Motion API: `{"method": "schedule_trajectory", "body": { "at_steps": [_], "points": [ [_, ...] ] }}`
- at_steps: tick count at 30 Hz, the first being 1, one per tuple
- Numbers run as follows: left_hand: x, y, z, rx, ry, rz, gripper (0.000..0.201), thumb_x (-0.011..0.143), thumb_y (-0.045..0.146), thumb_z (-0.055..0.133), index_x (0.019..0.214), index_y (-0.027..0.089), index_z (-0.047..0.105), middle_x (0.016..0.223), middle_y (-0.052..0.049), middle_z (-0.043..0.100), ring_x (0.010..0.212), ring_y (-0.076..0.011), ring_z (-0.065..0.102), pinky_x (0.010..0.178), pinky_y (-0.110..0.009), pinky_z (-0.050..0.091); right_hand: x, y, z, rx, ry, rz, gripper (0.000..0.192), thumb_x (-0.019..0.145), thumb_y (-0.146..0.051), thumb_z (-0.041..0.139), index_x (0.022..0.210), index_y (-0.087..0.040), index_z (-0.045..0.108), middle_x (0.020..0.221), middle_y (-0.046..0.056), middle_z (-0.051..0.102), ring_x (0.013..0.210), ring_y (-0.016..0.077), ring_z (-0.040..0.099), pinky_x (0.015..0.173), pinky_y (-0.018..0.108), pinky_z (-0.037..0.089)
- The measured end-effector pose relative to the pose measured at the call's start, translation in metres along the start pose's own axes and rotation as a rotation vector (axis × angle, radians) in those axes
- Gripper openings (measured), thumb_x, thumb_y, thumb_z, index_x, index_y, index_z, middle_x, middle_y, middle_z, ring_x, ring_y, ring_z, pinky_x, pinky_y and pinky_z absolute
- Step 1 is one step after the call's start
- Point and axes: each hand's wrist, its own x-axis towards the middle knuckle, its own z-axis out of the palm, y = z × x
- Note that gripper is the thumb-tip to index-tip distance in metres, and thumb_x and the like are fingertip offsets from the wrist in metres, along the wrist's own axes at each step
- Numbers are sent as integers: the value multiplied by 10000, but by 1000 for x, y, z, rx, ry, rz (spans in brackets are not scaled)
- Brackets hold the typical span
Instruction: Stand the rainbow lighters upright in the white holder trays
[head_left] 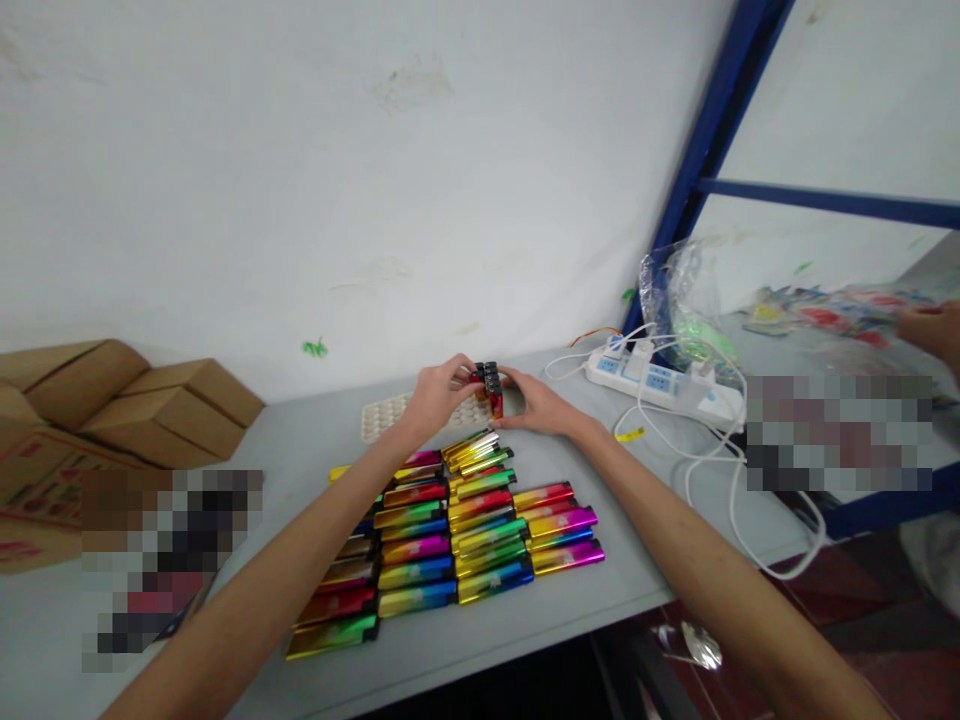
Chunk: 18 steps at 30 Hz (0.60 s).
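Nearest the camera, the person's two bare forearms run from the bottom corners of the frame toward the middle of the grey worktop (570,610); the elbows are cut off by the bottom edge.

The worktop carries most items. At its left edge stand folded cardboard boxes (150,400), stacked against the wall, presumably kept as stock clear of the working area. Toward the front edge, between the forearms, lies a block of metallic multicoloured lighters (450,545), laid flat in overlapping rows, ends aligned; the arrangement suggests sorted or counted pieces. Two patches of the view, at the left front and right, are pixelated and cannot be read.

Toward the right rear corner sit a white power strip (652,385) with trailing white cables and a crumpled clear plastic bag (679,290). Another person's hand shows at the right frame edge; what it handles is blurred.

Near the rear edge, a white dimpled tray (379,418) lies flat, partly hidden behind the left hand (439,392).

Both the left hand and the right hand (541,405) are closed from either side on a small bundle of lighters (490,385), held upright just above the worktop beyond the rows; the two-sided grip appears to square the bundle. Their number cannot be determined.
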Motion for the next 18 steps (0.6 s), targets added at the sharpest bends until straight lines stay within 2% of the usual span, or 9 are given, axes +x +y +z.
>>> {"method": "schedule_trajectory", "body": {
  "at_steps": [3, 7, 9, 12, 14, 18],
  "points": [
    [-1, -3, 3, 66, 30, 5, 262, 817, 377, 721, 987, 209, 612, 842, -40, 713, 772, -193, 700, 742, -345, 597, 0, 0, 0, 9, -2, 0, 952, 723, -437, 857, 1509, -180, 385, 1374, 173, 608, 1184, 324, 615, 1042, 510, 474],
    [-8, -5, 7, 8, 52, -31, 356, 807, 379, 716, 1075, 216, 548, 856, -27, 682, 762, -177, 691, 704, -312, 594, 0, -2, -1, 17, -3, 6, 973, 716, -443, 864, 1512, -161, 381, 1381, 188, 607, 1199, 330, 613, 1047, 507, 472],
    [-12, -1, 4, 3, 67, -33, 366, 819, 391, 704, 1092, 215, 535, 870, -29, 681, 800, -182, 697, 738, -323, 599, 0, -2, -1, 14, -4, 11, 976, 715, -445, 862, 1512, -148, 383, 1380, 196, 606, 1184, 329, 618, 1033, 501, 483],
    [-22, 15, -7, 122, 88, 6, 289, 859, 391, 669, 1057, 198, 583, 917, -51, 701, 865, -197, 697, 814, -353, 588, 1, 0, 0, 19, -5, 1, 968, 711, -446, 862, 1507, -149, 397, 1395, 191, 598, 1171, 321, 625, 1029, 488, 493],
    [-30, 31, -14, 255, -12, 33, 214, 893, 387, 638, 976, 189, 645, 919, -60, 722, 857, -208, 693, 834, -367, 567, 2, 2, 0, 19, -5, -1, 968, 707, -458, 862, 1505, -158, 404, 1406, 183, 593, 1180, 321, 621, 1040, 488, 491],
    [-50, 54, -15, 444, -264, 63, 249, 935, 405, 606, 939, 181, 717, 931, -72, 746, 875, -245, 691, 851, -386, 536, 2, 5, 2, -3, -7, 14, 964, 714, -474, 853, 1511, -173, 402, 1420, 183, 581, 1183, 324, 620, 1037, 496, 495]
  ]
}}
